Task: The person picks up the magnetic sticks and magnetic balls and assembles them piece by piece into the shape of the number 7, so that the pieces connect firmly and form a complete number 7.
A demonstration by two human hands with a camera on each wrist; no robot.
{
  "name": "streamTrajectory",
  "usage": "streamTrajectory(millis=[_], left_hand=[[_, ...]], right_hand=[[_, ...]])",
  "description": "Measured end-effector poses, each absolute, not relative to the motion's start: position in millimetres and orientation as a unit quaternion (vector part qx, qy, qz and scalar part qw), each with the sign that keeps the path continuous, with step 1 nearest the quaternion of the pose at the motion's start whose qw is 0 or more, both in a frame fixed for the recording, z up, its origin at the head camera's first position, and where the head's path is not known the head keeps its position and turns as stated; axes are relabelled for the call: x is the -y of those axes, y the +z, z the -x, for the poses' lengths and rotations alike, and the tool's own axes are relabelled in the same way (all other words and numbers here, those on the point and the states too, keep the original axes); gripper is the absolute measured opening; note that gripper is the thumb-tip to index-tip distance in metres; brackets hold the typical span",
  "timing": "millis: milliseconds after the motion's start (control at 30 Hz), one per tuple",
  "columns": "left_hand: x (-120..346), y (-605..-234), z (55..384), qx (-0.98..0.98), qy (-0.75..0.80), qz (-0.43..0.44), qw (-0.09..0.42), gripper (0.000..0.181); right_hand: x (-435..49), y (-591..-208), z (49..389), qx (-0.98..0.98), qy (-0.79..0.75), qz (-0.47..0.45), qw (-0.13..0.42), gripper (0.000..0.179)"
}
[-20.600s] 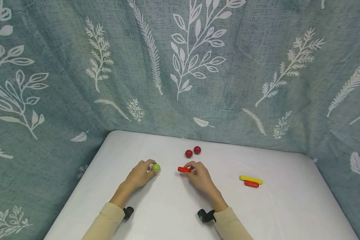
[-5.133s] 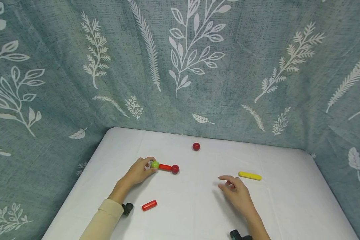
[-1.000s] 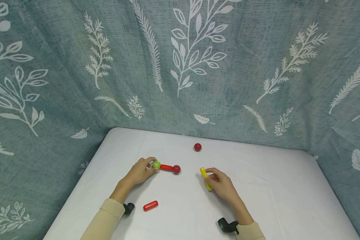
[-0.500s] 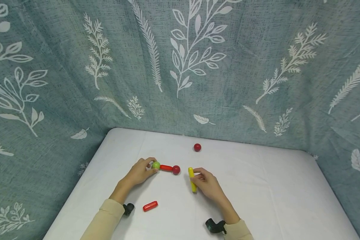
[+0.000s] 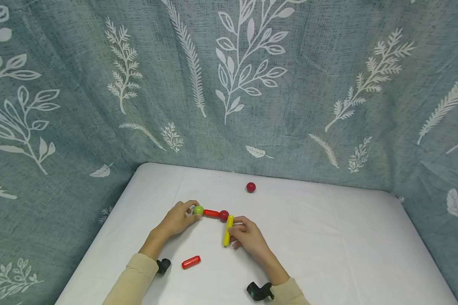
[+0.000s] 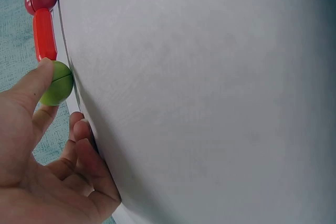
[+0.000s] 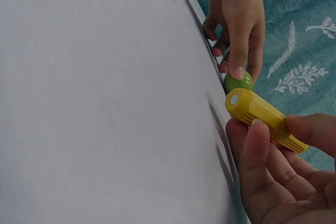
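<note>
My left hand (image 5: pixel 180 219) pinches a green ball (image 5: pixel 199 210) on the table. A short red rod (image 5: pixel 211 213) joins that ball to a dark red ball (image 5: pixel 224 216) in one row. My right hand (image 5: pixel 249 237) holds a longer yellow rod (image 5: pixel 228 231) between thumb and fingers. Its far end is at the dark red ball; whether they touch I cannot tell. The right wrist view shows a round silvery spot on the end of the yellow rod (image 7: pixel 262 116). In the left wrist view the thumb presses on the green ball (image 6: pixel 59 85).
A loose red rod (image 5: pixel 191 262) lies nearer the front, between the forearms. Another dark red ball (image 5: pixel 251 187) sits toward the back edge. White cloth covers the table (image 5: pixel 347 245), and a patterned curtain (image 5: pixel 297 106) hangs behind it.
Over the last second my right hand has brought the yellow rod leftward to the dark red ball. Earlier, the red rod and ball were added to the green ball. My left hand stays put.
</note>
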State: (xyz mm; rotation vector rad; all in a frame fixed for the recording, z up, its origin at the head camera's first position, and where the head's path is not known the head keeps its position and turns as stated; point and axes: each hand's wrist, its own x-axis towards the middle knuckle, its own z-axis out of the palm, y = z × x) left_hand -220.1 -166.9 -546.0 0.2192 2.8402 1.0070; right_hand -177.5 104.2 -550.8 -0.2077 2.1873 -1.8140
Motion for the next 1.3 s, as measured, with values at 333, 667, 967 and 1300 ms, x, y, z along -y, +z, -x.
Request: streamTrajectory(millis=[333,667,967,1300], left_hand=[[167.3,-546.1,218.4,-0.940,0.327,-0.071,0.063,0.036],[167.1,-545.9,219.2,-0.941,0.326,-0.068,0.063,0.034],[166.3,-545.3,219.5,-0.943,0.321,-0.064,0.065,0.035],[167.3,-546.0,220.8,-0.943,0.320,-0.064,0.066,0.034]], right_hand=[[-85.1,-557.7,173.3,-0.689,-0.697,0.049,0.192,0.036],[-73.3,-559.6,174.7,-0.700,-0.687,0.041,0.191,0.033],[-71.4,-557.7,175.3,-0.732,-0.648,0.005,0.209,0.034],[-70.6,-557.9,180.2,-0.731,-0.647,0.000,0.218,0.032]])
